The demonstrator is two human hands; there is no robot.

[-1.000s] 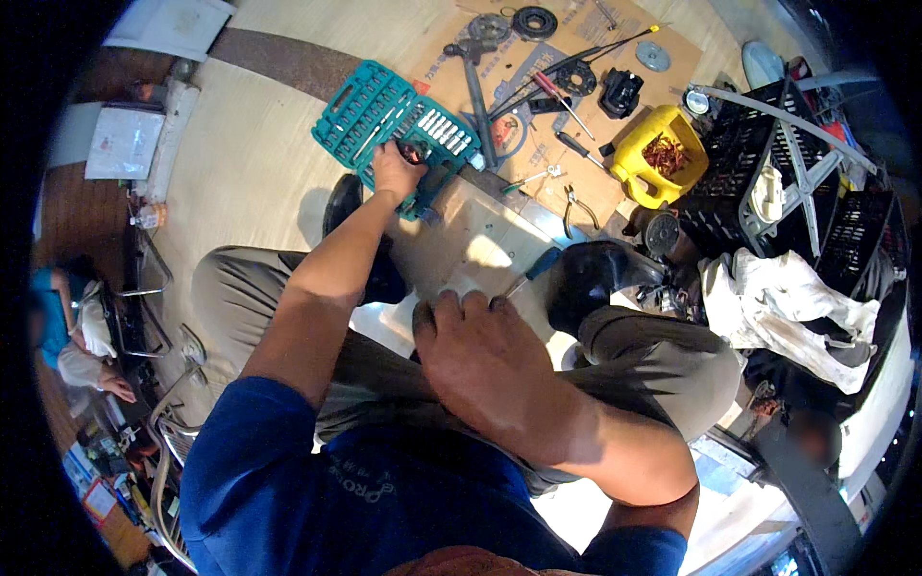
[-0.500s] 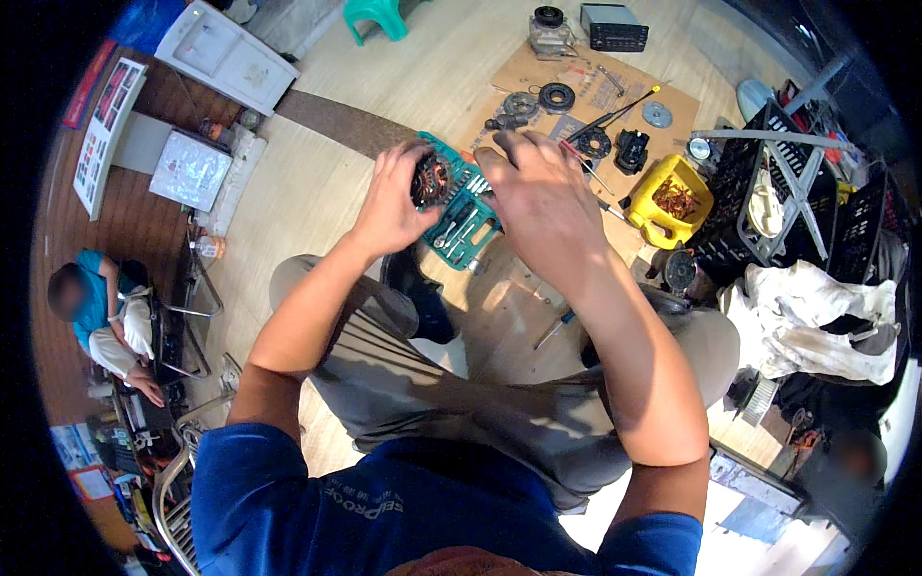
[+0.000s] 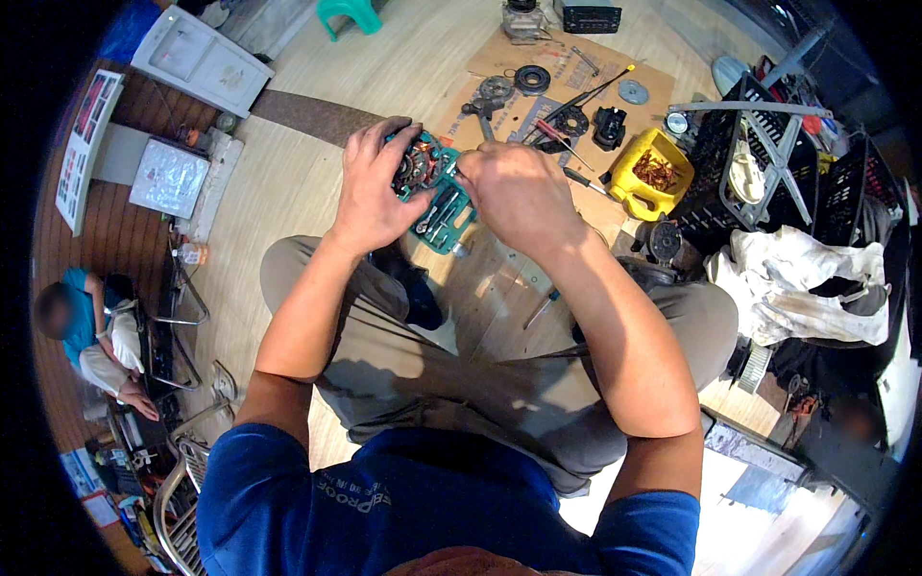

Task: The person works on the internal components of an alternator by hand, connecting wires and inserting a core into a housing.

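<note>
My left hand curls round a ring-shaped motor part with copper windings, seemingly a stator, holding it above a green tool case. Small sockets and hand tools lie in the case. My right hand is closed beside the part, its fingertips turned toward it. Whatever those fingers pinch is hidden behind the hand. Just beyond my right knuckles, a tool with a grey handle lies on the cardboard. A red-handled screwdriver is to its right.
Black pulleys and other machine parts lie on the cardboard. A cut yellow jug holds copper scraps. Black crates and white cloth stand at the right. A screwdriver lies between my knees. At far left sits another person.
My right hand has closed from a spread position and drawn in toward the copper-wound part. The view has shifted, so the background sits further left and up.
</note>
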